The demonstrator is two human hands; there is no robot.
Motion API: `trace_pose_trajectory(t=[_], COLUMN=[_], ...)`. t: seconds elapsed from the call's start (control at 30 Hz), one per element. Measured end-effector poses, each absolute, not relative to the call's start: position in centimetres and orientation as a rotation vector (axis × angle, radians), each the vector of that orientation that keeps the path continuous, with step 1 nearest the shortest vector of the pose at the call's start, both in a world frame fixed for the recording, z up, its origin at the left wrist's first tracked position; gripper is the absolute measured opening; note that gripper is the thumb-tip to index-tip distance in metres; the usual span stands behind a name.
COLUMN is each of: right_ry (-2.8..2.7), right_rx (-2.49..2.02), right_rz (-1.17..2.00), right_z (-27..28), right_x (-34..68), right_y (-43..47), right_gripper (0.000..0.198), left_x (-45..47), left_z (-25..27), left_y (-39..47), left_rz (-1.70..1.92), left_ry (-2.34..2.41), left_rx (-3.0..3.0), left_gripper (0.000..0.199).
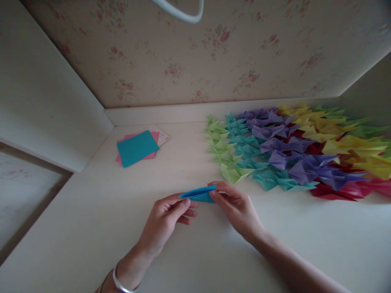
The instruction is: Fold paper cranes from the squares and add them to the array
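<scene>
A partly folded piece of blue origami paper (200,196) is held above the white table, its upper edge parted into a narrow opening. My left hand (171,215) pinches its left end between thumb and index finger, the other fingers loosely curled below. At the opposite end, my right hand (233,205) grips the paper with thumb and fingers. Just beyond my right hand lie rows of folded paper cranes, the nearest being a light green crane (235,173).
Teal paper (137,148) tops a small stack with pink sheets at the back left. Purple cranes (279,144), yellow cranes (351,146) and red ones fill the table's right side. A floral wall (189,53) stands behind; a white cable (183,14) hangs overhead.
</scene>
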State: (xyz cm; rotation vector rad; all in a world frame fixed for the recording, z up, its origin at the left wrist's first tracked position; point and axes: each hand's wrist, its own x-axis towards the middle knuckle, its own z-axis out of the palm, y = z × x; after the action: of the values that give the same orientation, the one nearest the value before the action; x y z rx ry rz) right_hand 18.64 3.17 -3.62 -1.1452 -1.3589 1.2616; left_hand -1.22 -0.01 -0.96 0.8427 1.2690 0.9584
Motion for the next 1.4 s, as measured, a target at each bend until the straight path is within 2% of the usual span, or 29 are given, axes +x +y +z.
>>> trace_pose_trajectory(t=[0.1,0.37,0.43,0.57,0.63,0.77,0.97,1.17,1.3,1.4], right_ry=[-1.441,-1.777,-1.898,-2.080,-2.110,-2.108,-2.003,-1.669,-1.550,-1.487], right_rx=[-1.067,-0.932,-0.852,-0.809,-0.822,-0.828,-0.869,-1.065,-1.172,-1.195], right_rz=[1.189,1.086,0.990,0.639,0.522,0.476,0.610,0.956,1.045,1.072], right_z=[-3.8,-3.4,-3.4,-3.8,-3.9,-3.6,-2.7,-2.5,-2.4,-2.4], right_x=[18.9,19.0,18.9,18.7,18.7,19.0,18.8,18.3,18.2,18.3], right_y=[3.3,2.1,1.6,1.2,1.2,1.4,1.3,1.5,1.7,1.8], right_gripper=[0.016,0.056,0.061,0.048,0.035,0.019,0.013,0.016,0.020,0.022], left_x=[-1.3,-1.6,-1.6,-1.5,-1.4,-1.2,-1.2,-1.0,-1.0,-1.1], left_z=[-1.1,-1.4,-1.5,-1.4,-1.2,-1.0,-0.9,-0.9,-0.7,-0.4], left_y=[0.0,0.4,0.4,0.5,0.5,0.4,0.3,0.0,-0.3,-0.5], left_rz=[1.043,1.230,1.256,1.242,1.193,1.123,1.125,1.163,1.118,1.068], left_ry=[1.188,1.313,1.319,1.294,1.292,1.243,1.331,1.344,1.353,1.394], left_rx=[0.726,0.692,0.681,0.658,0.670,0.707,0.789,0.838,0.931,1.019], left_gripper=[0.018,0.023,0.031,0.057,0.055,0.036,0.025,0.044,0.030,0.033])
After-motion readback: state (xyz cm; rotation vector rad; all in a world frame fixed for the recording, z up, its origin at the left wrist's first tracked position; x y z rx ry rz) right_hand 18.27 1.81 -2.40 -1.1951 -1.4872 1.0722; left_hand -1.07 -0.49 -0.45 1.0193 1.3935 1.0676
